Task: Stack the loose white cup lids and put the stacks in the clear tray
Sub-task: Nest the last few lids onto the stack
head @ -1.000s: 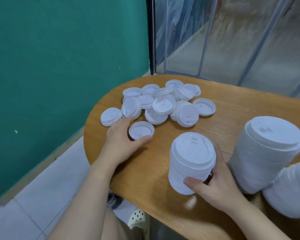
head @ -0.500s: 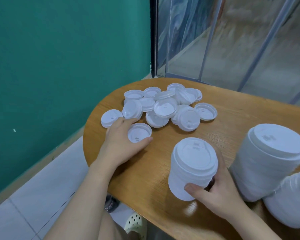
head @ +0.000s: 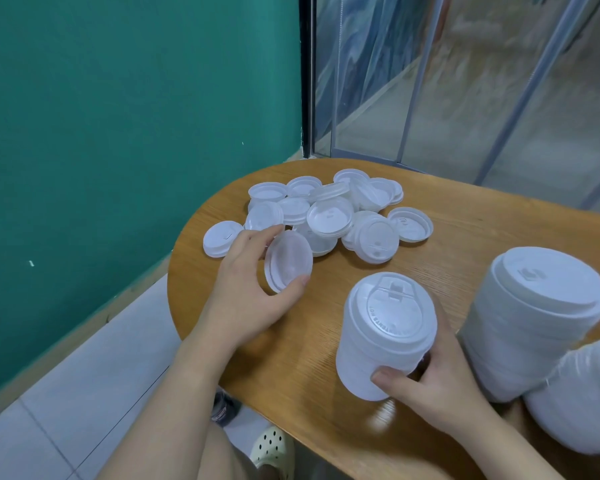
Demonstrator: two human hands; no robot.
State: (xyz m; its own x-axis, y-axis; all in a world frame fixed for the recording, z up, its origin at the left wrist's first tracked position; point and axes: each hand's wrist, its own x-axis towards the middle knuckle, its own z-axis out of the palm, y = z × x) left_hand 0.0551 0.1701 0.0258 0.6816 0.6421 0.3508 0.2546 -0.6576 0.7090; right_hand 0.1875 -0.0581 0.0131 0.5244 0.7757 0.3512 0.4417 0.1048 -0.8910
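The left hand pinches one lid on edge — fingertips on its top rim, thumb under it — lifted off the table. Just beyond those fingers lies the loose pile. The right hand grips a short stack, thumb in front, fingers behind. Past its knuckles stand a taller stack and another, leaning. No tray shows.

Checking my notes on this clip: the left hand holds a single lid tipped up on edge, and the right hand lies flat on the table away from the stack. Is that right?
Not quite. The head view shows the right hand gripping the stack of lids, not flat on the table. The left hand does hold a single lid tipped up on edge.
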